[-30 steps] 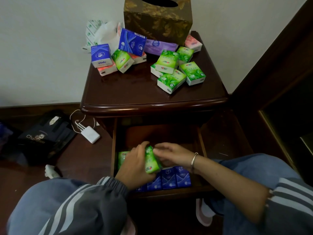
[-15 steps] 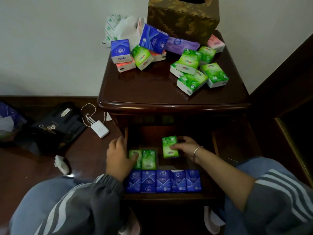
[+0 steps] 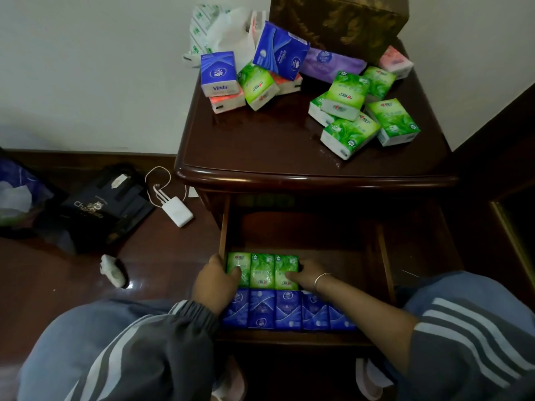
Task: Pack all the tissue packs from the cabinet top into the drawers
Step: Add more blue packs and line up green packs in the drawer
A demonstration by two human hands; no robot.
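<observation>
The right hand (image 3: 308, 274) has set its green pack (image 3: 286, 269) flush beside the other two packs (image 3: 262, 270)

White wall (image 3: 86, 68), dark baseboard (image 3: 86, 156), glossy dark wood floor (image 3: 168, 264); dim light.
</observation>
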